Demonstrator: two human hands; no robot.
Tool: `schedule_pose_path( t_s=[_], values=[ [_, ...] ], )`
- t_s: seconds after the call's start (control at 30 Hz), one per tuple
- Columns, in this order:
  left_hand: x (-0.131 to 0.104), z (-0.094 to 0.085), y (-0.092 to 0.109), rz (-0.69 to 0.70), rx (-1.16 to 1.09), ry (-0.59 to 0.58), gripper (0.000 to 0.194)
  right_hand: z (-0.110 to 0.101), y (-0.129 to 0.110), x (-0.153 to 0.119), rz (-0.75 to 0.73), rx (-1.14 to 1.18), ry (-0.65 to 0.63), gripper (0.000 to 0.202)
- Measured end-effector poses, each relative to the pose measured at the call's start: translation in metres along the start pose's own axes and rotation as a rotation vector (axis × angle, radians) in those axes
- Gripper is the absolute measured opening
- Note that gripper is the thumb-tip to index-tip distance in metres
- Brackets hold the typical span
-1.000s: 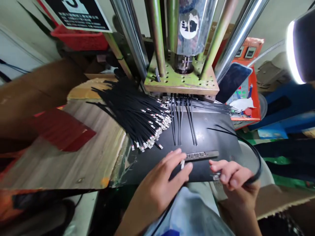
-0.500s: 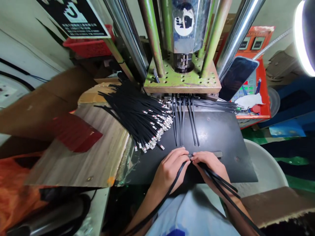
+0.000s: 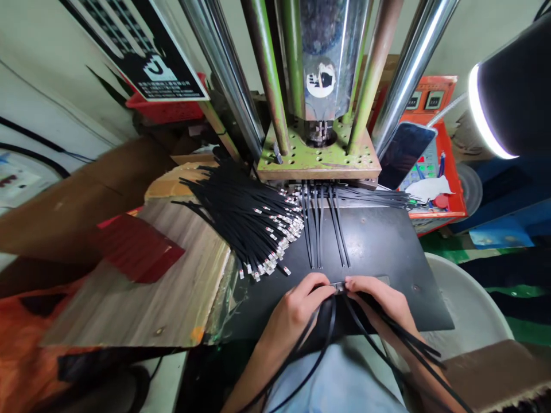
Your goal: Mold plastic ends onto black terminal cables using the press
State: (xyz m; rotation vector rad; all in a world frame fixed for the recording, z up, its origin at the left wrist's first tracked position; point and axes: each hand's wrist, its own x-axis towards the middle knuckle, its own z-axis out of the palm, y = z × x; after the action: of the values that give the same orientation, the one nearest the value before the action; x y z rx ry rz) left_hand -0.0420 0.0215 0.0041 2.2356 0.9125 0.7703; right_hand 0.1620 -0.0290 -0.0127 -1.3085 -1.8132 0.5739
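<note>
— How many bare hands (image 3: 297, 307) are there?
— Two, plus one dark rectangular phone (image 3: 405, 154) and one black lamp with a glowing white rim (image 3: 512, 97).
— Small square counters (image 3: 434, 100)?
— Two. One red plastic basket (image 3: 166, 110), one perforated green metal plate (image 3: 297, 165).
— The thin, flat black cables (image 3: 232, 201)?
— Too heaped to count.

My station's layout
I see a red rectangular box (image 3: 140, 249) on the grey wood-grain board (image 3: 107, 304), heaped thin black cables (image 3: 241, 212) across board and flat black desk (image 3: 379, 241), a green drilled metal plate (image 3: 301, 166) behind.
</note>
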Motion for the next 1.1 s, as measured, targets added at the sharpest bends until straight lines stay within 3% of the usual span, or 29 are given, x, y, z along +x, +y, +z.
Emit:
schedule_pose_path(
  t_s=[0.13,0.27,0.43,0.57,0.7,0.93,1.1],
  values=[
    [-0.009,0.001,-0.006,-0.037,-0.058,0.088,0.025,0.008,0.0,-0.003,-0.007,-0.062,0.121,0.012],
    [-0.008,0.004,0.002,-0.054,0.099,0.127,0.029,0.018,-0.003,-0.001,0.027,-0.152,0.237,0.016],
    [0.009,0.003,0.02,-0.184,0.378,-0.056,0.023,0.026,-0.003,-0.003,-0.035,-0.271,0.276,0.025],
    [0.011,-0.005,0.018,-0.19,0.288,-0.14,0.025,0.023,0.002,-0.008,-0.095,-0.308,0.189,0.025],
    [-0.012,-0.01,0.0,-0.213,0.077,-0.01,0.033,0.016,0.01,-0.011,-0.169,-0.316,0.155,0.022],
    [-0.055,-0.007,-0.019,-0.241,0.092,0.214,0.023,0.019,0.012,-0.007,-0.055,-0.243,0.111,0.02],
    [-0.069,-0.034,-0.026,-0.254,0.212,0.308,0.02,0.021,0.016,-0.003,-0.135,-0.319,0.124,0.02]
  ],
)
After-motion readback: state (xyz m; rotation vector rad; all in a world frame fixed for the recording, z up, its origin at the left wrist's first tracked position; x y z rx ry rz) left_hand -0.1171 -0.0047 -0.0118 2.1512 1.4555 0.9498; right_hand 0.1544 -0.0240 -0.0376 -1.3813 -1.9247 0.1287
